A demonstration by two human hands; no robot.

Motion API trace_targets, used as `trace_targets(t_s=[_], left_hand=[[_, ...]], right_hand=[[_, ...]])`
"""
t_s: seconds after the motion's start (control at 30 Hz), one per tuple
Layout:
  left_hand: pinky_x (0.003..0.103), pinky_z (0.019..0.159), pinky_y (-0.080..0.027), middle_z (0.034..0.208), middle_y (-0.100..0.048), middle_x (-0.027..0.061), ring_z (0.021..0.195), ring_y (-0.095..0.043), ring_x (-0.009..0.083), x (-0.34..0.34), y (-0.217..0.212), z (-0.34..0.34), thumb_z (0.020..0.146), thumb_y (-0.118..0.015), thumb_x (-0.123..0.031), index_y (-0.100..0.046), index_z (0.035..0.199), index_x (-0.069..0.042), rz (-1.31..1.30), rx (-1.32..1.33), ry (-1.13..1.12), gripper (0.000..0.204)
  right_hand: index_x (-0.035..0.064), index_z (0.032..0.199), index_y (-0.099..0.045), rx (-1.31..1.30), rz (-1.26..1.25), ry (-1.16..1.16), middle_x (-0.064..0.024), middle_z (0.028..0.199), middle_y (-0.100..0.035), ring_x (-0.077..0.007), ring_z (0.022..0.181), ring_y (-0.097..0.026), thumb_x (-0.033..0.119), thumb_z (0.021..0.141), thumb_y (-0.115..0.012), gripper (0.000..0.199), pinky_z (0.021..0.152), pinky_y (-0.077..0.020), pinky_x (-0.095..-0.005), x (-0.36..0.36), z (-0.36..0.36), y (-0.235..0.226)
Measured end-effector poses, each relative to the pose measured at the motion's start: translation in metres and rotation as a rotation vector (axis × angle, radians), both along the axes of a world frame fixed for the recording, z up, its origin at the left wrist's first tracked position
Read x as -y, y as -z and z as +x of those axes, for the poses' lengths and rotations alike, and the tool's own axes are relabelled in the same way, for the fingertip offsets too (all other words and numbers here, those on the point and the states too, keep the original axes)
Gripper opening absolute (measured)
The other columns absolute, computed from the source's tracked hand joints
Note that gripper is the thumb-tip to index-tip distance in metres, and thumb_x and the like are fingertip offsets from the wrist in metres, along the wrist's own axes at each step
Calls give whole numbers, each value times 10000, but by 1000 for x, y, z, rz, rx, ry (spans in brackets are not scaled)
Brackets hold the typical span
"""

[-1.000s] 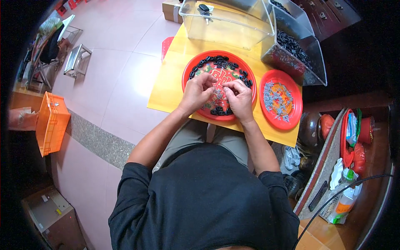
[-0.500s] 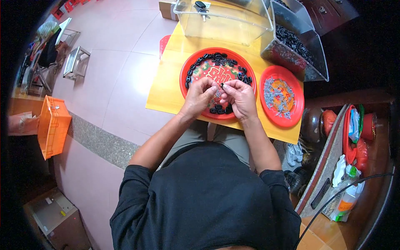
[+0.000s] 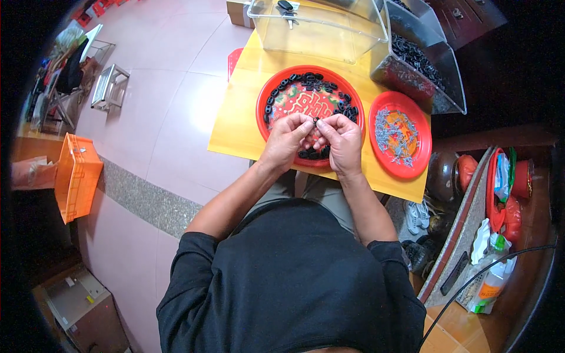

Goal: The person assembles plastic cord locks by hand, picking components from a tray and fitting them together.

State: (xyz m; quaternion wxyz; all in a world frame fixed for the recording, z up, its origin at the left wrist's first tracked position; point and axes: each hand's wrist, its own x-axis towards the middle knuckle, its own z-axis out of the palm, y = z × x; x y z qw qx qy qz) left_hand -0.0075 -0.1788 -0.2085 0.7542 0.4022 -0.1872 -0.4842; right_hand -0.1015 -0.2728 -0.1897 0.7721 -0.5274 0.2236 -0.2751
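My left hand (image 3: 286, 141) and my right hand (image 3: 345, 144) meet over the near part of a round red tray (image 3: 321, 68). Thumbs and fingertips of both close on a small black plastic piece (image 3: 316, 119), too small to make out in detail. Black oval pieces with holes (image 3: 269, 109) line the tray's inner edge, and more lie just beyond my fingers. To the right, a red oval plate (image 3: 427, 138) holds many small grey pieces (image 3: 385, 130), loosely scattered.
The yellow tabletop (image 3: 232, 132) bears a clear plastic bin (image 3: 318, 41) at its far side, with a key (image 3: 286, 6) there. Another bin (image 3: 400, 73) at far right holds many black pieces. An orange crate (image 3: 79, 179) and a metal stool (image 3: 107, 88) stand on the left.
My left fingertips have come in against the black piece, closer to my right ones. Both hands stay over the tray; the view has shifted slightly.
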Motion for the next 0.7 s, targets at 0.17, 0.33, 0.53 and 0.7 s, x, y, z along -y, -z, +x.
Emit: trace_targets(t_s=[0.17, 0.33, 0.53, 0.7], left_hand=[[193, 524, -406, 741, -579, 36, 602, -527, 94, -3, -5, -2, 912, -502, -168, -558, 894, -20, -21, -38, 7, 160], [194, 539, -426, 751, -586, 42, 621, -549, 104, -1, -2, -3, 919, -487, -170, -551, 891, -23, -54, -99, 34, 163], [185, 507, -408, 698, -562, 11, 568, -502, 70, 1, -6, -7, 916, -495, -151, -556, 851, -34, -27, -105, -8, 147], [177, 505, -400, 683, -555, 2, 568, -496, 55, 0, -6, -10, 907, -516, -154, -555, 837, -38, 22, 21, -93, 142]], right_hand=[[-8, 796, -560, 21, 23, -3, -59, 653, -584, -84, 486, -533, 38, 832, -593, 67, 434, -469, -201, -2, -1, -5], [-8, 783, -551, 13, 90, -13, -69, 653, -587, -97, 485, -542, 35, 835, -585, 75, 432, -472, -204, -3, -3, -10], [1, 772, -547, 29, 31, -1, -62, 652, -585, -90, 487, -535, 41, 833, -590, 84, 437, -461, -197, -4, -4, -9], [15, 760, -546, -31, -182, 86, -29, 644, -569, -63, 497, -518, 35, 824, -602, 87, 442, -438, -189, -6, -3, -4]])
